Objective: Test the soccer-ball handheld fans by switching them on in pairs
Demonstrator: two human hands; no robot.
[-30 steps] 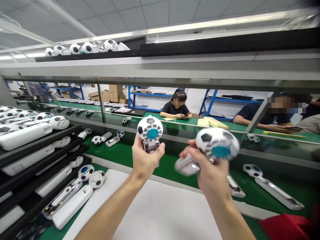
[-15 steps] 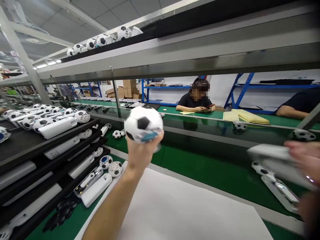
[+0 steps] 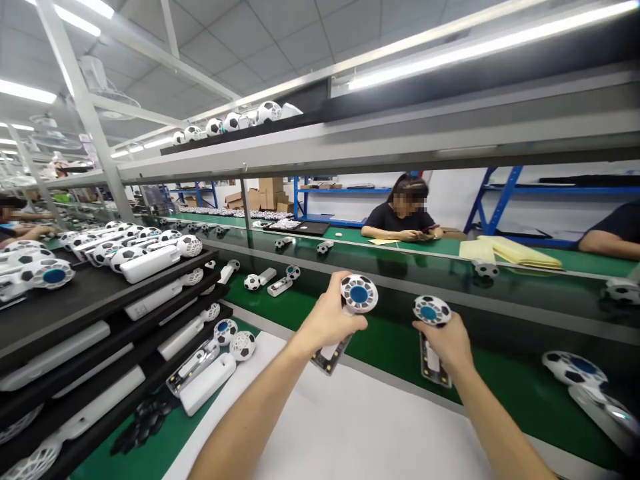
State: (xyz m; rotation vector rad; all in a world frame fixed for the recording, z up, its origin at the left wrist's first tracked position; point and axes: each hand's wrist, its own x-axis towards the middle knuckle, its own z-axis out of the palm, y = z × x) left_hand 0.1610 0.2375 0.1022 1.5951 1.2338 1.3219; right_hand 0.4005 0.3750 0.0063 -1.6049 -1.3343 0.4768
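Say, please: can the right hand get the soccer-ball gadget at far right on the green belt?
Probably yes, once freed: the right hand holds another soccer-ball gadget, but only open green belt lies between it and the far gadget.

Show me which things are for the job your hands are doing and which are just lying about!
For the job:
- left hand, holding a soccer-ball gadget
- right hand, holding another soccer-ball gadget

Just lying about:
- white mat
- green belt
- black rack
- yellow sheets
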